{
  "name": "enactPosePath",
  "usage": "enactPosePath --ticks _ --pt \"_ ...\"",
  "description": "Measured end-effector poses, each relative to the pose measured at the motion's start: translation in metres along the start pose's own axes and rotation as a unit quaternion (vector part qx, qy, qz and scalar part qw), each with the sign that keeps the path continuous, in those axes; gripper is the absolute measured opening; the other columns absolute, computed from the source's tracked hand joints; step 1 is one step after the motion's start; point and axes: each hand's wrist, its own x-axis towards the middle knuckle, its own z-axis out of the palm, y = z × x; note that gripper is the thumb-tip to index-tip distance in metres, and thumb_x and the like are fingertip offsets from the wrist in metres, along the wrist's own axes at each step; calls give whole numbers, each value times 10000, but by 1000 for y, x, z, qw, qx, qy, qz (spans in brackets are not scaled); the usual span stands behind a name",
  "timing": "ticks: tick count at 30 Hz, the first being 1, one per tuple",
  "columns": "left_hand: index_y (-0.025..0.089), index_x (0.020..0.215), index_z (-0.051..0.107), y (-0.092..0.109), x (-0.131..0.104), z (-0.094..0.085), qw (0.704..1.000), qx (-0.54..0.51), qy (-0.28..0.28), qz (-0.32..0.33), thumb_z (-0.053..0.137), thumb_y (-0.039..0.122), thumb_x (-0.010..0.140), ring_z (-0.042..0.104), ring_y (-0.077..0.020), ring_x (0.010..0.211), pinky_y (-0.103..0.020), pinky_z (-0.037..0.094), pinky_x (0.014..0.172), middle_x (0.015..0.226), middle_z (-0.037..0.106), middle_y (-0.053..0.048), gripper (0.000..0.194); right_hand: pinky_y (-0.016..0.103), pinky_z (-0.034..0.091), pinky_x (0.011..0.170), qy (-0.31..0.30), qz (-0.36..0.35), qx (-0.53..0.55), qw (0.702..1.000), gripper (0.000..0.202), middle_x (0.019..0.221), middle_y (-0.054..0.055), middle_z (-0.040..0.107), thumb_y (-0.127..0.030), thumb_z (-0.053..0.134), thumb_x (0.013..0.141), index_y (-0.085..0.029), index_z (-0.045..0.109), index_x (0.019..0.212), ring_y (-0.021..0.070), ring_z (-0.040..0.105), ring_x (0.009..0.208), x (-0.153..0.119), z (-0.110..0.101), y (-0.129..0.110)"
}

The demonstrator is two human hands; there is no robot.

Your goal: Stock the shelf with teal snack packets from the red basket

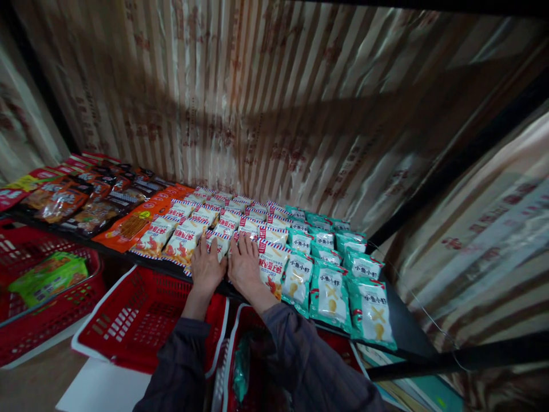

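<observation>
My left hand [207,265] and my right hand [245,264] rest side by side on the front rows of white snack bags, thumbs toward each other. Between them a snack bag with a striped top edge [219,243] shows in part. Both hands have their fingers stretched out over the bags, and my palms hide some of the packaging. Just right of my right hand lies another white snack bag [274,260] with red lettering. To the left of my left hand is a similar bag [182,240].
Green-and-white snack bags [330,292] fill the right of the dark shelf [409,326]. Orange bags [128,223] and brown bags [100,212] lie left. Below stand red baskets [124,309], one holding a green packet [51,277]. Striped sheeting [257,103] hangs behind; a black post [463,154] slants at right.
</observation>
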Motion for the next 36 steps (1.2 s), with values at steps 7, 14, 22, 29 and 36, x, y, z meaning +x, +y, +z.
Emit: enactPosePath --ticks 7,14,22,29,36 --pt "103 1317 472 0 2 1 1000 -12 9 -3 504 285 826 522 -334 1145 -459 447 916 1374 445 -206 524 489 137 1104 -2 12 9 1000 484 1496 143 308 -261 414 903 -163 410 1377 274 202 1402 1 -2 -4" --pt "104 1248 524 -10 6 10 996 -77 55 -4 479 243 826 514 -310 1170 -458 446 936 1291 529 -192 447 462 170 1095 13 9 2 1000 485 1486 168 317 -265 438 892 -154 425 1364 273 244 1387 1 0 -4" --pt "122 1172 578 -15 9 15 986 -129 103 -9 480 237 812 560 -285 1110 -434 462 933 1178 608 -163 390 463 182 1092 33 8 15 999 485 1473 177 338 -248 444 881 -135 436 1353 272 264 1377 0 5 -3" --pt "94 1237 539 -14 8 11 977 -180 109 -44 486 231 807 549 -287 1141 -437 450 962 1227 591 -169 454 458 180 1097 34 12 17 999 475 1483 171 322 -245 427 888 -131 440 1350 272 243 1386 -1 7 -2" --pt "115 1181 580 -15 8 11 970 -204 121 -54 489 237 797 574 -282 1104 -439 465 946 1178 622 -154 413 456 189 1097 39 12 17 999 480 1479 165 333 -234 429 886 -125 433 1354 273 257 1380 -2 6 -2"
